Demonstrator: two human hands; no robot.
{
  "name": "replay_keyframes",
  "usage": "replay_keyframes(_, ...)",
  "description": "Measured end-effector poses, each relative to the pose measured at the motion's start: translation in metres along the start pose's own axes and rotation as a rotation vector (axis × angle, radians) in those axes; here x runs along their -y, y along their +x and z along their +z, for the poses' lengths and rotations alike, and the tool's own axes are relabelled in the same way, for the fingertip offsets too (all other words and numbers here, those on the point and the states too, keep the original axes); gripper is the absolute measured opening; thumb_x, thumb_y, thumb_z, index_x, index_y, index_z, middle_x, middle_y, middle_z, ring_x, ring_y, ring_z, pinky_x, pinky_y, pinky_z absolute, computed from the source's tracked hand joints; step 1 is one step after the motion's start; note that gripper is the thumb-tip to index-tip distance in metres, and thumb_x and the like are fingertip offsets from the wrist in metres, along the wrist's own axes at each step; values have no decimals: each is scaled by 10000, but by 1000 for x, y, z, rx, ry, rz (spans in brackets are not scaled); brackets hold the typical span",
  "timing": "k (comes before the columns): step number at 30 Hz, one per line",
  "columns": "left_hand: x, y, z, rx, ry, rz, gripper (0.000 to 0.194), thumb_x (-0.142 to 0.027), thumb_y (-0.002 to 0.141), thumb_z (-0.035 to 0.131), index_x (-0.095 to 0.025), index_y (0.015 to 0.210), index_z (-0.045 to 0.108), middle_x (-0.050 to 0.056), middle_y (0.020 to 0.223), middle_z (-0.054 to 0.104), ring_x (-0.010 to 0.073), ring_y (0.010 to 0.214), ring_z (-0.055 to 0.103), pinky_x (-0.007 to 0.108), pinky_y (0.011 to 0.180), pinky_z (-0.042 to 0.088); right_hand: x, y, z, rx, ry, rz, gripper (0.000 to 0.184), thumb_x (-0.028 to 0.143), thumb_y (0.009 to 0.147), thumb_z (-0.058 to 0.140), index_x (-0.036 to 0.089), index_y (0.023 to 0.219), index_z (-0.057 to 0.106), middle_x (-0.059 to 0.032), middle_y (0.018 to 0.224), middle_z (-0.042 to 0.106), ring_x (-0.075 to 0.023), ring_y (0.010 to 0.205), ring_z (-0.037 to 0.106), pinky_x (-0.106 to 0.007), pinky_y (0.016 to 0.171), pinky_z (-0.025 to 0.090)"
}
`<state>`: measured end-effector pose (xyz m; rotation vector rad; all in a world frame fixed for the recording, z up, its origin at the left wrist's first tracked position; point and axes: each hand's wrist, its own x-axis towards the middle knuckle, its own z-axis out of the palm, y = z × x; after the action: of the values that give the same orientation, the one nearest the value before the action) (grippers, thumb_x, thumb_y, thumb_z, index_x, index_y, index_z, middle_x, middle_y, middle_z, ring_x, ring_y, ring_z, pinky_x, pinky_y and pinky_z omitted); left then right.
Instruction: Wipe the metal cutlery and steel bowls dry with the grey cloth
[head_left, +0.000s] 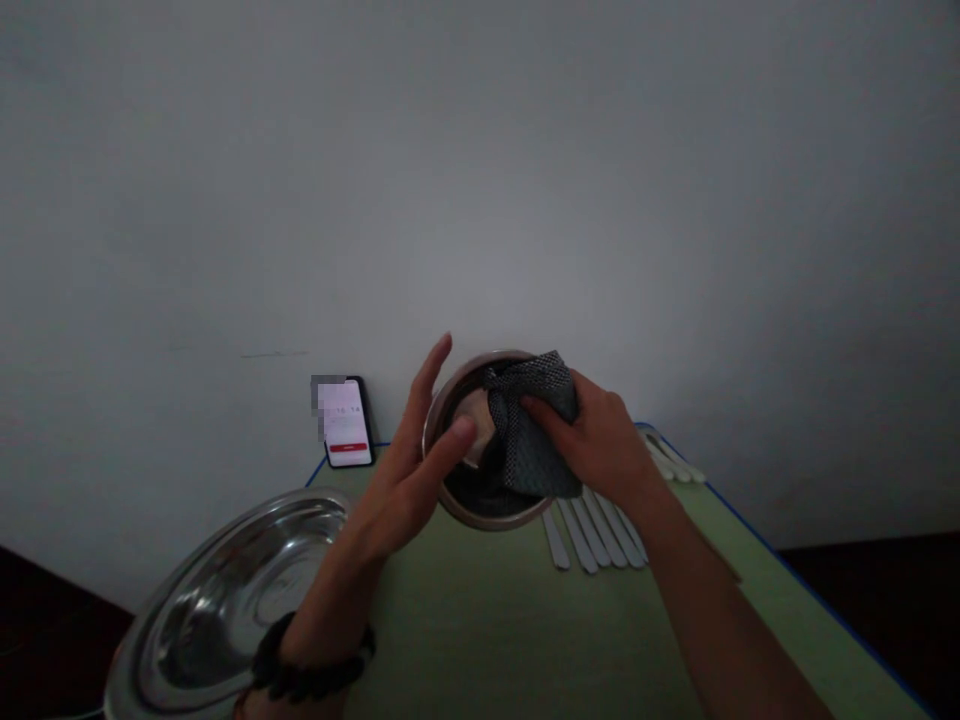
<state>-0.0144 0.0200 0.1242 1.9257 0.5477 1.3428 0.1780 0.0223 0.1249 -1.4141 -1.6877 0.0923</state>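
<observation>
A round metal bowl (491,515) is held up over the table, its inside tilted toward me. My left hand (416,470) grips its left side, thumb over the rim and inside, with the forefinger stretched up along the outside. In my right hand (592,435) is a dark grey checked cloth (536,430), bunched and pressed against the bowl's right inner side and rim. The right thumb lies on top of the cloth; its other fingers are mostly hidden behind it.
A large shiny metal basin (225,600) stands at the left. A lit phone (349,425) leans against the wall (480,200). Several table knives (592,540) lie behind the bowl, and several white-handled utensils (675,465) at the far right of the green table (480,620).
</observation>
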Motion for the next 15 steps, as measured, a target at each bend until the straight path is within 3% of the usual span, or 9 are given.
replay_keyframes(5,2,-2,11,26,55,77,818,-249,830,609,-403,1438,84,-11,1448,384,262,1312,371,449,1097,310,-3,1,2,-80,25,77,316,444,843,461,168,913,600,-118,857,683,-257,793,624,-321,624,404)
replay_keyframes(10,6,-3,16,-115,78,91,717,-233,864,560,-399,1426,147,-10,1403,442,240,1306,382,472,1123,237,1,-1,2,-63,47,33,315,431,830,490,157,949,590,-132,881,682,-263,822,626,-335,653,419)
replay_keyframes(15,6,-1,13,-129,73,96,685,-231,860,565,-395,1415,199,-17,1396,445,238,1306,377,452,1125,241,2,-2,2,-37,60,13,311,431,821,507,164,960,587,-126,881,681,-264,827,629,-346,667,429)
